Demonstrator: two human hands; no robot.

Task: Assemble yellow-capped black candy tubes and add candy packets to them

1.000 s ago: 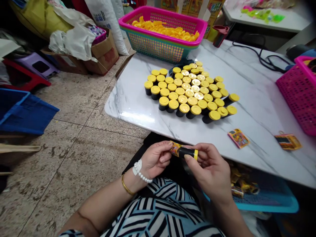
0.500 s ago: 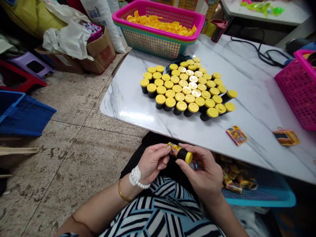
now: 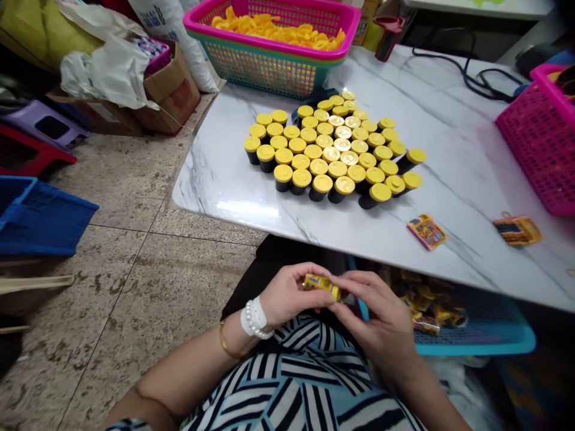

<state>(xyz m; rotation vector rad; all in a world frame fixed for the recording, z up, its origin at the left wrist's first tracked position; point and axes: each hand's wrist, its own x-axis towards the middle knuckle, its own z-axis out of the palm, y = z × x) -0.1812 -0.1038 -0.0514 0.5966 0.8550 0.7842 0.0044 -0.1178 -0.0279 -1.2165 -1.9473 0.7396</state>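
Over my lap, a small canister point(image 3: 321, 282) with a yellow lid and a colourful yellow label lies sideways between my hands. My left hand point(image 3: 287, 293) is closed around its body, the thumb along the near side. At the lidded end, the fingertips and thumb of my right hand point(image 3: 381, 308) pinch it. Fingers cover part of the label. Beyond, on the table, stand many black canisters point(image 3: 321, 187) with yellow lids, packed in a block; a few on the right lean over.
A stack of printed labels point(image 3: 426, 231) and a banded bundle point(image 3: 517, 230) lie on the marble-look table point(image 3: 224, 173). A pink basket point(image 3: 269, 42) of yellow pieces stands behind. Under the table edge is a blue basket point(image 3: 485, 335) with wrapped canisters. Another pink basket point(image 3: 539, 143) stands right.
My left hand has closed further round the canister, and its label now covers the black band that showed before. The right fingers have shifted at the lid end. The view has tilted slightly.
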